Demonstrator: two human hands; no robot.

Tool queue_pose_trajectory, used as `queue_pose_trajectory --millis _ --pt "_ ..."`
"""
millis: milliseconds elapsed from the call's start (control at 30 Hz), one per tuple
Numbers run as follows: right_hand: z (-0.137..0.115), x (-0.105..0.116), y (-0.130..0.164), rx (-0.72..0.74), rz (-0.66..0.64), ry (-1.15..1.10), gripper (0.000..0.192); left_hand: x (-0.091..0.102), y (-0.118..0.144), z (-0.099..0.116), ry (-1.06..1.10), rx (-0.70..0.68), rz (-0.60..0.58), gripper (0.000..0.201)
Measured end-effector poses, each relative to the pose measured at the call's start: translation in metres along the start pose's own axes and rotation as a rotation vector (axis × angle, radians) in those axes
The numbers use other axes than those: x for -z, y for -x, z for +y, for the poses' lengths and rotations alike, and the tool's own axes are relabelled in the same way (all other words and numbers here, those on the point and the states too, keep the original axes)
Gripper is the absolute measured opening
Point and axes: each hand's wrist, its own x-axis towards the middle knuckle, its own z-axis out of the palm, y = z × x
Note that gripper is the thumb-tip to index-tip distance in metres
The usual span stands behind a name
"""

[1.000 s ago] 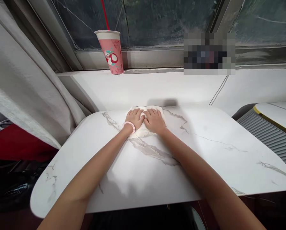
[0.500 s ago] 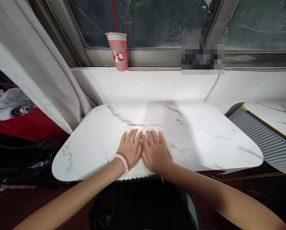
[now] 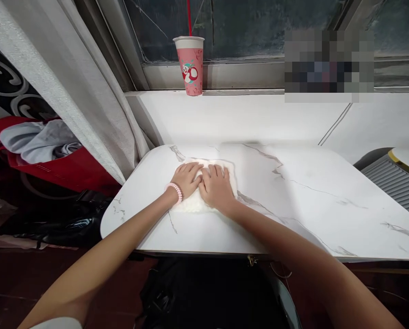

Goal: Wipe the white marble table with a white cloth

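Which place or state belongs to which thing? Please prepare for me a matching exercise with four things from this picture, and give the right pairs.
Things:
1. Left hand
2. Cloth
3. Cup
4. Curtain

Places and states:
A. Has a red straw
B. Hangs at the left side of the view
C. Has a pink coil at its wrist
D. Spread on the tabletop

Right pairs: 1-C, 2-D, 3-A, 4-B
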Motion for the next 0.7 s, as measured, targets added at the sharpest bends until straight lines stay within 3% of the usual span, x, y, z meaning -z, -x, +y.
queue_pose_trajectory --millis 167,333,533,700 --pt "0.007 -0.024 -0.049 -0.069 0.064 0.005 0.042 -0.003 -0.052 -0.028 0.059 0.001 -0.001 0.041" --pt "-0.010 -0.044 -0.098 -0.114 0.034 -0.012 0.041 0.001 -0.080 -0.076 0.068 0.017 0.000 0.042" --pt "-0.053 -0.064 -0.138 0.000 0.049 -0.094 0.042 0.016 -0.068 -0.142 0.023 0.089 0.028 0.045" --pt "-0.077 -0.068 -0.130 0.072 0.034 -0.119 0.044 0.027 -0.035 -0.158 0.000 0.136 0.034 0.046"
